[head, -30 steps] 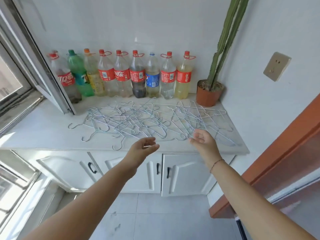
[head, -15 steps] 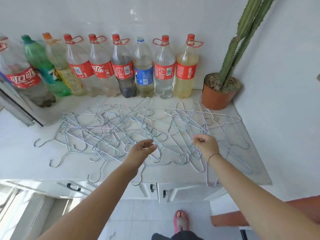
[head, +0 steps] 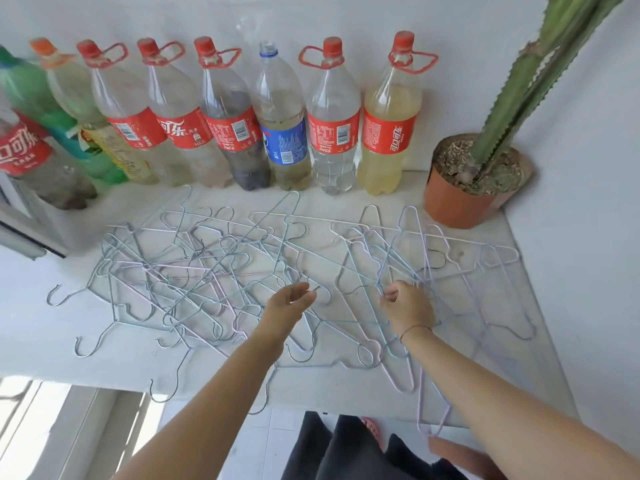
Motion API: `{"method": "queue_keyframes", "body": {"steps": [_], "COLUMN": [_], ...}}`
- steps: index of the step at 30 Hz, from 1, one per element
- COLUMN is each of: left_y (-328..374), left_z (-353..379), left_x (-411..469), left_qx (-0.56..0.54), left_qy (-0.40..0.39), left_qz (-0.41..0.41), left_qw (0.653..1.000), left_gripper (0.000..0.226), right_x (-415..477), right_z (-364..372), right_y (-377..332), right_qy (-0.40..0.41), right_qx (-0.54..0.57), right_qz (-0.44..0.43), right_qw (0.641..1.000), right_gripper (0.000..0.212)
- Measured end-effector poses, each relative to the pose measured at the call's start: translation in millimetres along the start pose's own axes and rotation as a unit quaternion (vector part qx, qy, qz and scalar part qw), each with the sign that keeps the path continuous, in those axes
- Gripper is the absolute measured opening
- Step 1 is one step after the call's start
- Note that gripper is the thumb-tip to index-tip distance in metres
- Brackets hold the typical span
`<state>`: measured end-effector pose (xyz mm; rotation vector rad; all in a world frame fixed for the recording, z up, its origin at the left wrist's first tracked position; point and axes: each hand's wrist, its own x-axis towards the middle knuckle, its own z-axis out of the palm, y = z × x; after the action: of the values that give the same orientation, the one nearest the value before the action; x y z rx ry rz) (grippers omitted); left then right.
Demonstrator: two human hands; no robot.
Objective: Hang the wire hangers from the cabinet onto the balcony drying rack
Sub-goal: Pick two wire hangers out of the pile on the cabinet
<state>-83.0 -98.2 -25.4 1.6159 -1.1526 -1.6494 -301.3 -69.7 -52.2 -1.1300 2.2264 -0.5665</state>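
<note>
Many wire hangers (head: 194, 271) are being borne flat in a tangle by the white cabinet top (head: 31, 327). Hanger wire at the pile's right side is being pinched by the curled right hand (head: 408, 308). Nothing is being gripped by the left hand (head: 289, 306), fingers loosely open just above mid-pile.

The left arm (head: 214, 393) and right arm (head: 512, 407) are bare right to the frame edge. A thin dark cord bracelet (head: 414, 328) circles the wrist behind the right hand (head: 408, 308). Low in the view, a dark, loosely folded garment (head: 346, 452) covers the legs. A pink slipper (head: 373, 432) peeks out beside it.
</note>
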Motion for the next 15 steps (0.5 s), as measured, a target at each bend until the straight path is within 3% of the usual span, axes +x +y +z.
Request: {"method": "queue_keyframes", "body": {"steps": [5,10,15], "left_y": [4.4,11.2,8.2], "left_z": [-36.5,-69.5,-86.8], "left_x": [21.0,38.2,54.2], "left_qx": [0.057,0.148,0.255], "left_qy": [0.054,0.095,0.061], "left_qz": [0.017,0.051,0.063], "left_qw": [0.997,0.983,0.963], "left_gripper": [0.025,0.033,0.037], "right_x": [1.9,-7.8,-16.2], "right_z": [3.4,-6.5,-16.8], "right_y": [0.9,-7.3,-17.3], "right_qy": [0.040,0.081,0.081], "right_qx": [0.004,0.129,0.259], "right_qz": [0.001,-0.018,-0.006], "right_qw": [0.999,0.988,0.962], "right_gripper": [0.010,0.004,0.007]}}
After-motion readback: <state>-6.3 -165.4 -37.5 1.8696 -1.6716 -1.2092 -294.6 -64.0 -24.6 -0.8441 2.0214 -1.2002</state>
